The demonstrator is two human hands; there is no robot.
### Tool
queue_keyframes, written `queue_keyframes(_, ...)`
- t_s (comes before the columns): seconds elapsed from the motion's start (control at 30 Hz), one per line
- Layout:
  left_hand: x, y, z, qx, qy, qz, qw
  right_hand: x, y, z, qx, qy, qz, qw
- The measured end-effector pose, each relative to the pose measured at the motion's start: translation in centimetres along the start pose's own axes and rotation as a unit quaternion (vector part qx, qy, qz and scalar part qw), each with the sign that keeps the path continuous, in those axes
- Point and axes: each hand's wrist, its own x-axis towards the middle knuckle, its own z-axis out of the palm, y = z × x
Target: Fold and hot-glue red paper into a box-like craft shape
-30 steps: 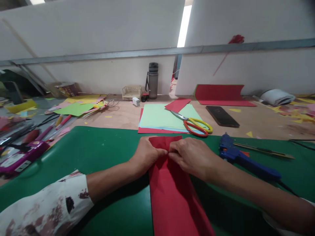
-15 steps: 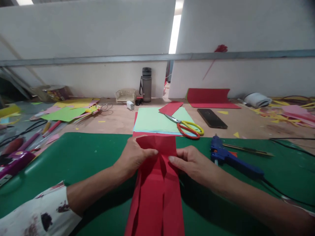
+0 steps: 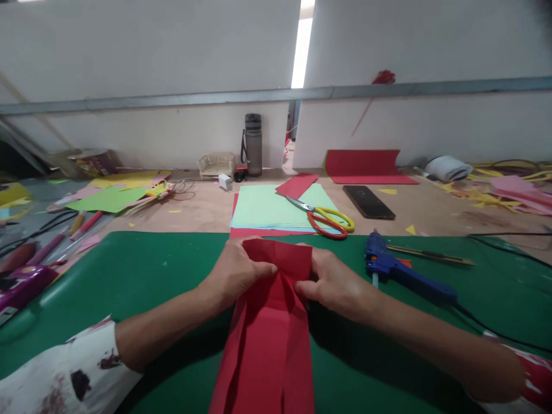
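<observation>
A long sheet of folded red paper (image 3: pixel 271 351) runs from the bottom edge up to my two hands, over a green mat (image 3: pixel 164 259). My left hand (image 3: pixel 235 273) pinches its far end on the left side, thumb on top and fingers behind. On the right side my right hand (image 3: pixel 332 282) grips the same end, its thumb pressing near a crease. Between the two thumbs the paper is puckered and bent inward. Most fingertips are hidden behind the sheet.
Scissors (image 3: pixel 321 218) lie on a stack of pale green paper (image 3: pixel 271 207). To the right are a blue glue gun (image 3: pixel 405 273) with its cord, a utility knife (image 3: pixel 431 255) and a phone (image 3: pixel 368 202). A bottle (image 3: pixel 253 146) stands by the wall. Coloured paper (image 3: pixel 107 198) and pens lie left.
The paper's far end has bent more between my thumbs, and its right corner has tilted. My right fingers have curled further around the edge. The view has shifted slightly.
</observation>
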Motion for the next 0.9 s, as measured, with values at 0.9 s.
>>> queue_keyframes(0.9, 0.1, 0.5, 0.7, 0.107, 0.035, 0.128, 0.985, 0.3, -1.2, 1.5, 0.157, 0.166, 0.082, 0.97)
